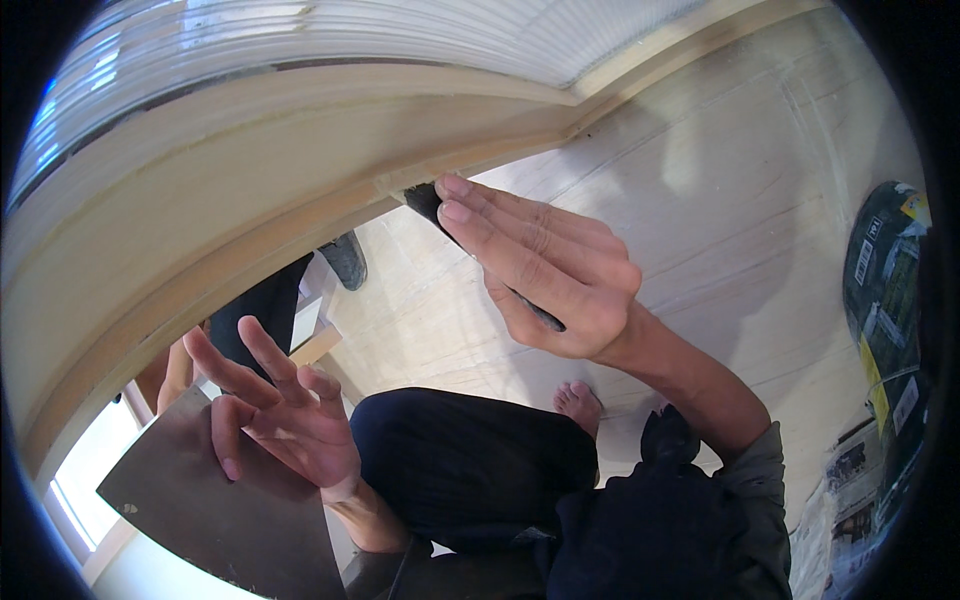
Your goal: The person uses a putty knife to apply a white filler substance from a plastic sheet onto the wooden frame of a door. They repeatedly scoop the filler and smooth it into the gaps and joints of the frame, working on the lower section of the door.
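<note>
My right hand (560, 270) is closed around a thin black scraper (424, 202), its fingers stretched along the tool. The scraper's tip meets the lower edge of a pale wooden frame (300, 215), and its other end shows below my palm. My left hand (290, 410) is raised with the fingers apart and the palm partly turned up. Behind it is a flat grey-brown panel (240, 510); one bent finger overlaps the panel, and whether it touches I cannot tell. Nothing shows in the left hand.
Ribbed translucent glazing (400, 35) fills the frame above. Pale tile floor (700, 210) spreads to the right, where a dark green labelled container (885, 270) stands. A dark shoe (345, 262) shows beyond the frame. My bent knee (440, 440) and bare foot (578, 405) are below my hands.
</note>
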A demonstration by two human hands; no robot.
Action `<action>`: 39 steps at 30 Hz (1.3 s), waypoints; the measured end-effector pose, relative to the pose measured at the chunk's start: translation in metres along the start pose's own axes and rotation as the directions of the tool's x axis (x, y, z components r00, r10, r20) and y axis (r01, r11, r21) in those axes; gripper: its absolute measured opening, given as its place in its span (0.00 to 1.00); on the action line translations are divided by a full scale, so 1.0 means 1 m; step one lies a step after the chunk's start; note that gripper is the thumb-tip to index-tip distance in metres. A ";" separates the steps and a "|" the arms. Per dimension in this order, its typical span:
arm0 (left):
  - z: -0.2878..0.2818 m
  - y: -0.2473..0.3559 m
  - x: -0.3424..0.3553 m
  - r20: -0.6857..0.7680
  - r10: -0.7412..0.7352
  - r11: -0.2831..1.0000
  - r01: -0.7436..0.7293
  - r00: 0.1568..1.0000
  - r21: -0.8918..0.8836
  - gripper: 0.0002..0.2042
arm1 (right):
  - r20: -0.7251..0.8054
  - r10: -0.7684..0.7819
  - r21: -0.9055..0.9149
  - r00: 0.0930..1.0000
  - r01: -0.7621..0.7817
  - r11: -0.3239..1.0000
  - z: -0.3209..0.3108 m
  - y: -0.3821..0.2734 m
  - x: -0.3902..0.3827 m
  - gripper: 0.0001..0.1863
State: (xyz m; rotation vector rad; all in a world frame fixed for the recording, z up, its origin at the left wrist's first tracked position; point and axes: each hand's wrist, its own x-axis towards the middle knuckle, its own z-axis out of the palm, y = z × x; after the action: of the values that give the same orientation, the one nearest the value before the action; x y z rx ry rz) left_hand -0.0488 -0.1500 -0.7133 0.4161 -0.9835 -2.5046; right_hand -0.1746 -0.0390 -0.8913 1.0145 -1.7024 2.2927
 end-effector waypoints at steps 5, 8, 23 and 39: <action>-0.005 0.003 0.002 0.001 0.004 1.000 -0.004 1.000 -0.013 0.24 | -0.013 -0.026 -0.056 1.000 0.026 0.998 0.004 0.000 -0.001 0.22; -0.004 0.003 0.002 -0.016 0.008 0.999 -0.008 1.000 -0.040 0.24 | -0.013 -0.045 -0.085 0.999 0.044 0.995 0.005 0.001 -0.001 0.22; -0.009 0.014 -0.006 -0.018 0.057 0.998 -0.057 0.998 -0.013 0.22 | -0.086 0.057 -0.015 0.995 -0.058 0.998 0.001 -0.008 0.001 0.22; -0.015 0.019 -0.017 -0.012 0.006 0.999 -0.006 1.000 -0.047 0.09 | -0.130 0.834 0.621 0.535 -0.612 0.490 -0.056 0.006 -0.051 0.06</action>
State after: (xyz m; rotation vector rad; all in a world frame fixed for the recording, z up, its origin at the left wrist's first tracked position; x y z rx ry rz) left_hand -0.0228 -0.1631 -0.7081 0.4127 -0.9185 -2.5117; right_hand -0.1630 0.0233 -0.9337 -0.4110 -1.5215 3.2843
